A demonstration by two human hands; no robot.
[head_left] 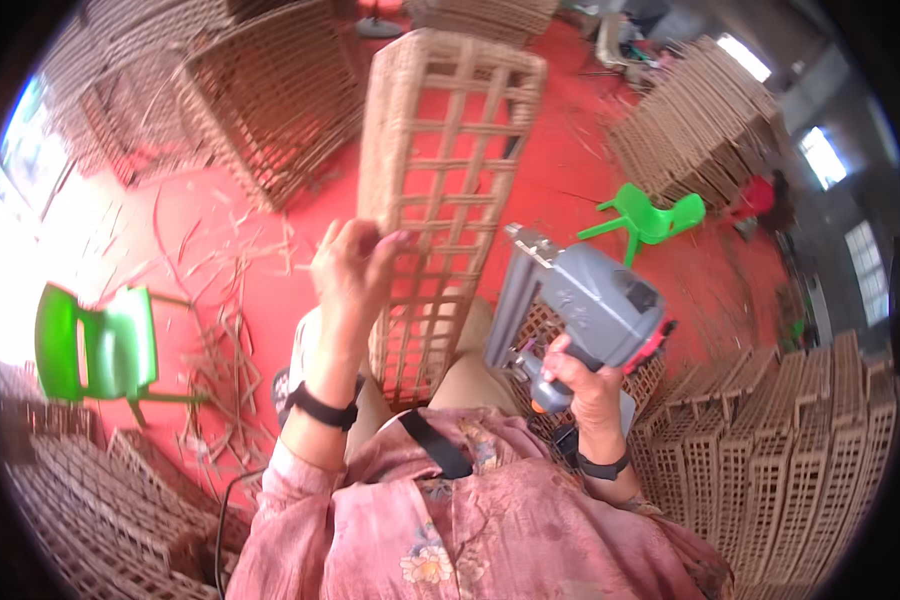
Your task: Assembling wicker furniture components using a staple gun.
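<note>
Upright between my knees stands a long woven wicker basket frame (pixel 402 150) with an open lattice side. My left hand (pixel 352 265) is raised at its near left edge, fingers loosely curled and the thumb apart from them. Nothing shows in that hand; whether it touches the weave I cannot tell. To the right of the frame, my right hand (pixel 588 385) is closed round the handle of a grey nail gun (pixel 600 300). The gun's nose points up and left, close to the lattice but apart from it.
Green plastic chairs stand at the left (pixel 115 345) and at the right (pixel 653 215). Stacks of woven frames (pixel 770 450) crowd the lower right, with another stack (pixel 695 120) beyond. A large wicker basket (pixel 270 100) lies far left. Wicker scraps (pixel 230 370) litter the red floor.
</note>
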